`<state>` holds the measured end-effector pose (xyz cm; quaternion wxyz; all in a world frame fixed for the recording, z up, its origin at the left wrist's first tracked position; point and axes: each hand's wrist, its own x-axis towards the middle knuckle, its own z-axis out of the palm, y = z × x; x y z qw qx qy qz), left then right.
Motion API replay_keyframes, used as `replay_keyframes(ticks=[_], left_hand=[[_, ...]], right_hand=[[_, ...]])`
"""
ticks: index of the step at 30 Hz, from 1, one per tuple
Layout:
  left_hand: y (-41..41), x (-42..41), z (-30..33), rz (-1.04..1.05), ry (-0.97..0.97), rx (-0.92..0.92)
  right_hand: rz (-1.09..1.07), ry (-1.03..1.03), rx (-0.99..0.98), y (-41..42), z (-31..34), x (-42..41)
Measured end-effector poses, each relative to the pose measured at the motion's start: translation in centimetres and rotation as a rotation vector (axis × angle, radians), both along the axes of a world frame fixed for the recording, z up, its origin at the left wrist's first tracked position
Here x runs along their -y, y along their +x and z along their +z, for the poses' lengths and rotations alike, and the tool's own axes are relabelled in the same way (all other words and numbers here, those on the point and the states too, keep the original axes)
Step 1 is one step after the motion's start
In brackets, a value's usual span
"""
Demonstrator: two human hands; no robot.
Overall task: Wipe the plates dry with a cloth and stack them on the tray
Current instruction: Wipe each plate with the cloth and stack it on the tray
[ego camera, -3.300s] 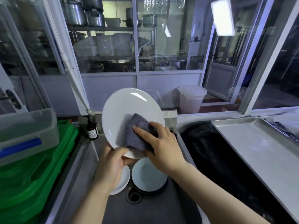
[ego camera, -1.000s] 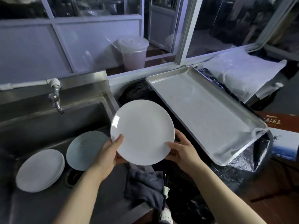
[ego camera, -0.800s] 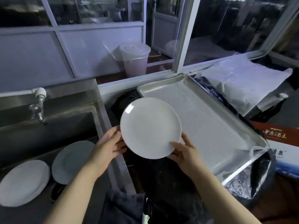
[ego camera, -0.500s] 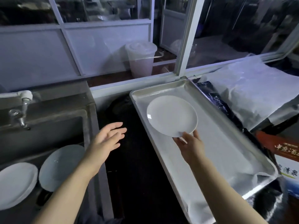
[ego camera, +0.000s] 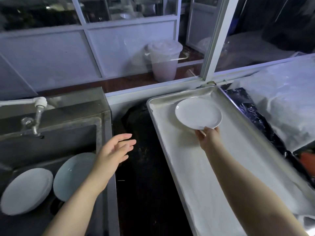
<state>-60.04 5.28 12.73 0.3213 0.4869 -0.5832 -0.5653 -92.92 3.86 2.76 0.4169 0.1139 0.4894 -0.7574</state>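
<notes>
1. Your right hand (ego camera: 208, 136) pinches a white plate (ego camera: 198, 113) by its six o'clock rim, over the tray's (ego camera: 213, 193) far end.
2. Your left hand (ego camera: 113, 153) hovers open, empty.
3. Likely glazed, rigid, breakable: grip rims; more plates (ego camera: 25, 189) wait in the sink (ego camera: 71, 138).

A round white plate (ego camera: 198, 114) sits at the far end of the long metal tray (ego camera: 213, 184), its near rim held. More white plates (ego camera: 25, 190) lie in the sink (ego camera: 68, 138), one (ego camera: 73, 174) leaning.
</notes>
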Motion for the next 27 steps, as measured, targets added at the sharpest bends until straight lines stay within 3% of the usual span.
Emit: replay_keyframes(ticks=[5,19,27], left_hand=[[-0.6,0.7,-0.4,-0.014,-0.002,0.054],[-2.4,2.1,-1.9,-0.031,0.06,0.077],[-1.5,2.5,-1.9,-0.061,0.061,0.047]], right_hand=[[-0.031,0.036,0.014,-1.1,-0.5,1.9],[0.197,0.254,-0.003,-1.3,-0.1,0.7],[0.518,0.126,0.051,4.7,3.1,-2.1]])
